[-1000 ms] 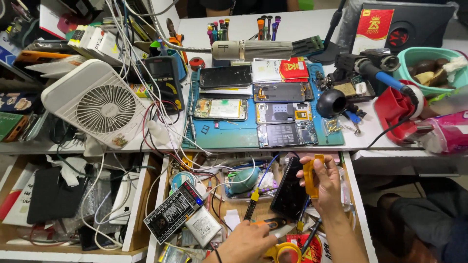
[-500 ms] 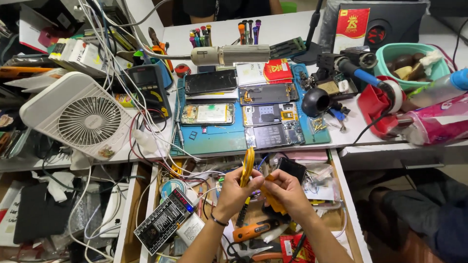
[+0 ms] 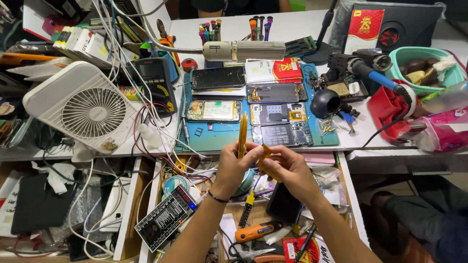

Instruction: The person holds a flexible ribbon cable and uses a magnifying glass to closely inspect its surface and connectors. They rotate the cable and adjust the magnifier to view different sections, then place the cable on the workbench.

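My left hand [image 3: 235, 164] and my right hand [image 3: 287, 168] meet above an open drawer [image 3: 352, 204]. Between them they hold a pair of yellow flat strips [image 3: 242, 134]: one stands upright from my left fingers, the other [image 3: 264, 155] lies slanted under my right fingers. Just beyond the hands, on a blue work mat [image 3: 214, 141], lie several opened phones and phone parts [image 3: 278, 114]. A dark phone [image 3: 283, 204] rests in the drawer under my right wrist.
A white desk fan [image 3: 87, 109] lies at the left among cables. A gooseneck lamp head [image 3: 243, 50] hangs over the mat. A soldering iron with blue grip [image 3: 380, 78], a teal bowl [image 3: 420, 65] and a pink packet [image 3: 441, 131] sit at right. An orange utility knife [image 3: 257, 231] lies in the drawer.
Both hands rose out of the drawer and came together, bringing the yellow strips up toward the desk edge. The dark phone my right hand touched now lies in the drawer.
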